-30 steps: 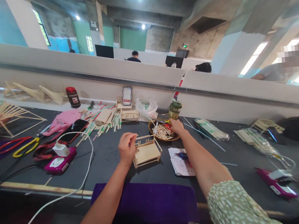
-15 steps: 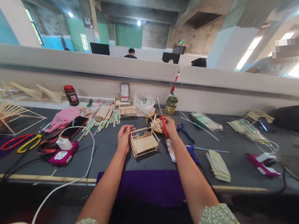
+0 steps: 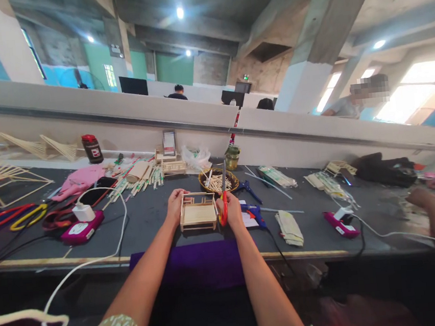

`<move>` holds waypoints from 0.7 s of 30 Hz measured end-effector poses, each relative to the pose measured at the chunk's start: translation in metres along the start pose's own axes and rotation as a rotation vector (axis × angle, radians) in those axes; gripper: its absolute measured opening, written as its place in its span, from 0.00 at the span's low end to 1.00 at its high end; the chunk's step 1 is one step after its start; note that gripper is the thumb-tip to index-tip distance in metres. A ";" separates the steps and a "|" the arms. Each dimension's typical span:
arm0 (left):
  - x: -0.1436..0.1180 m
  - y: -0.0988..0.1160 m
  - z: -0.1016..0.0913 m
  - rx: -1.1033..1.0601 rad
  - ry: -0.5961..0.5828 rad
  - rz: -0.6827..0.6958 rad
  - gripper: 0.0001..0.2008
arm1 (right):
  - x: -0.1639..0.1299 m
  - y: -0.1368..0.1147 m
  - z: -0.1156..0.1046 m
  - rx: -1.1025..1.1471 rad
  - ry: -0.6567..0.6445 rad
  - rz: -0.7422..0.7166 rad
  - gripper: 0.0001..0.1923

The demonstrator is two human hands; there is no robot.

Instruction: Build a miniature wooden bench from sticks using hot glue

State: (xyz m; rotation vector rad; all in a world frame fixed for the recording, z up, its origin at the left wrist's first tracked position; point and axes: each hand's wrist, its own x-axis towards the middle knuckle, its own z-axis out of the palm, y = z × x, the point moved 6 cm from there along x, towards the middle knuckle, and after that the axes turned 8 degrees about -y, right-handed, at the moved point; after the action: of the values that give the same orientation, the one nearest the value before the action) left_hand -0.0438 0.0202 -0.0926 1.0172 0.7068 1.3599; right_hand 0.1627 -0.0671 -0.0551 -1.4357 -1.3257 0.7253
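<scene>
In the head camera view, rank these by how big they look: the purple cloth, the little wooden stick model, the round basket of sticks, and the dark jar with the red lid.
1. purple cloth
2. wooden stick model
3. round basket, close to the model and farther back, so unsure
4. dark jar, farthest away

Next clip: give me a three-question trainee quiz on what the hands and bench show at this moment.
1. True or false: the right hand holds red-handled scissors with the blades pointing up.
2. What does the left hand touch?
A. the pink power bank
B. the small wooden stick frame
C. the dark jar
3. Fill in: behind the frame, loose sticks lie in a round ____.

Key
1. True.
2. B: the stick frame.
3. Basket, just beyond the scissor blades on the dark table.
</scene>
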 end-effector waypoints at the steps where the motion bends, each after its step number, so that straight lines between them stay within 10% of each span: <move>1: -0.002 -0.001 0.002 0.001 -0.011 -0.010 0.19 | -0.002 0.003 -0.002 0.017 0.010 -0.001 0.20; 21: -0.010 0.017 -0.020 0.106 0.143 0.156 0.16 | -0.017 0.036 0.001 0.088 0.230 -0.159 0.23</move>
State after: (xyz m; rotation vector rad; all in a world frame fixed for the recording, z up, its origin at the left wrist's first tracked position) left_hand -0.0704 0.0123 -0.0871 1.0849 0.8263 1.5559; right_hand 0.1703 -0.0788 -0.0922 -1.2856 -1.1983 0.4916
